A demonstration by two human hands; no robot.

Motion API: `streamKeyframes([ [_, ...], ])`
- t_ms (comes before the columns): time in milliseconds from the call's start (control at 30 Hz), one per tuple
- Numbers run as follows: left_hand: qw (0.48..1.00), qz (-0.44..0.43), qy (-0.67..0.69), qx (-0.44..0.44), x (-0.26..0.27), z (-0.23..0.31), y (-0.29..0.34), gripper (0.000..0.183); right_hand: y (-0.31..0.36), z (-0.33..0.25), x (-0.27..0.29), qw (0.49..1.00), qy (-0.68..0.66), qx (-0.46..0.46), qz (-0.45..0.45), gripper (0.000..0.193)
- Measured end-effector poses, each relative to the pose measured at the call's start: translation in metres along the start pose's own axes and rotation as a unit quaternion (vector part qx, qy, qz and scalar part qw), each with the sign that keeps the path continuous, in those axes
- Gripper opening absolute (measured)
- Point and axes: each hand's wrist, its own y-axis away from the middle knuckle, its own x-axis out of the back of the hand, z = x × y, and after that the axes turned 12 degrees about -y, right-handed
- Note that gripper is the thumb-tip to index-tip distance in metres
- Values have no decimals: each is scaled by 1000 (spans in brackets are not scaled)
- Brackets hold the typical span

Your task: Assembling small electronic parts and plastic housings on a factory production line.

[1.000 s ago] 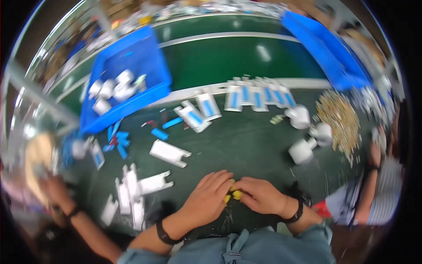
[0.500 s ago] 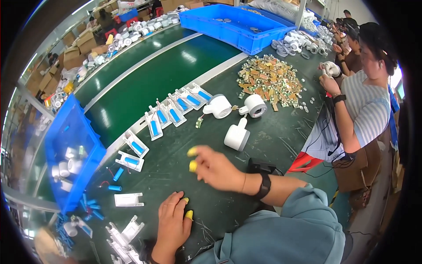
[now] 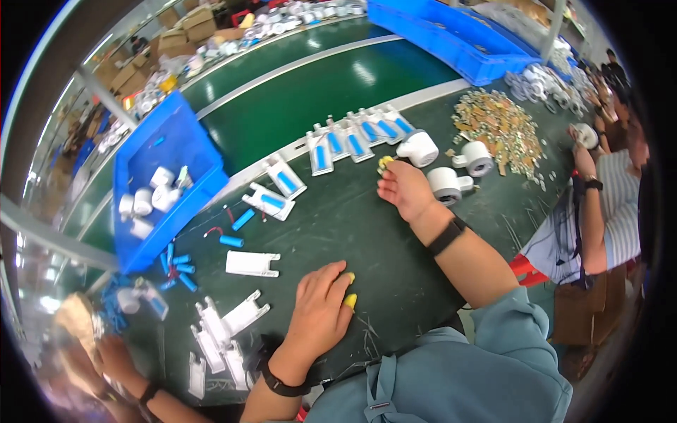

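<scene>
In the head view, now reaching with the right hand (image 3: 409, 194) from mid-worktop (image 3: 395, 282) toward the far edge, right up beside a white round casing (image 3: 417, 148), just right of the row of battery-fitted white trays (image 3: 320, 156). With fingers drawn close together at the tips; impossible to tell whether gripping anything small. Still resting the left hand (image 3: 317, 310) toward the near edge, with fingers loosely parted, yellow finger covers (image 3: 350, 301) showing, nothing visibly held. Probably bringing the casing within easy grasp.
</scene>
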Motion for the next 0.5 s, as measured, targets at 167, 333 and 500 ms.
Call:
streamKeyframes([
  [167,959,125,-198,162,12,-24,6,47,70,22,3,978,107,-81,-158,12],
  [333,921,104,-292,235,9,-44,21,50,107,42,0,957,165,-106,-212,16],
  [500,894,111,-319,294,21,-46,31,39,104,42,10,942,140,-160,-260,17],
])
